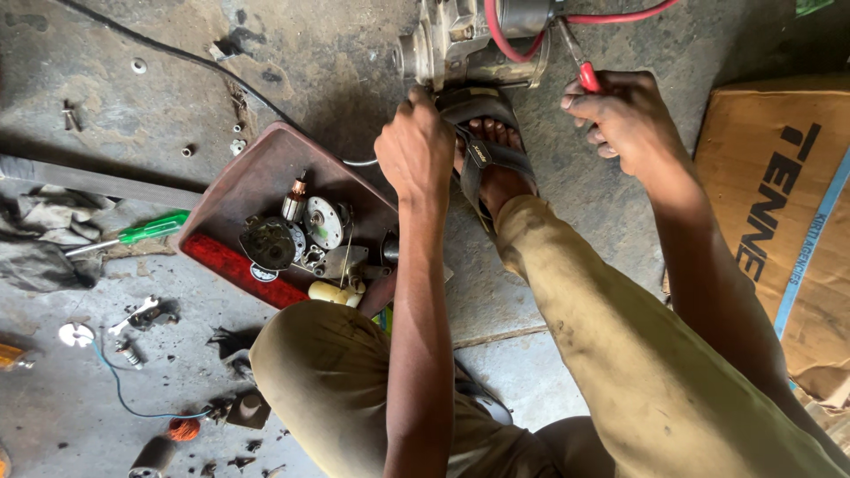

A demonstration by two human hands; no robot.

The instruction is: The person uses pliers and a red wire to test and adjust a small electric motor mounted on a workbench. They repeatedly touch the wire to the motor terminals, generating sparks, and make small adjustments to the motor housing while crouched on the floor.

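A grey metal starter motor (469,40) lies on the concrete floor at the top, with red cables (620,16) looped over it. My foot in a dark sandal (487,150) rests against its near side. My left hand (414,146) is closed and pressed against the motor's lower left corner; what it holds is hidden. My right hand (624,115) grips red-handled pliers (580,62) whose jaws reach up to the motor's right end.
A dark red tray (257,177) left of my arm holds an armature, round metal plates and small parts. A green-handled screwdriver (146,232) lies beside it. Bolts, wire and scraps litter the floor at lower left. A cardboard box (779,221) stands at right.
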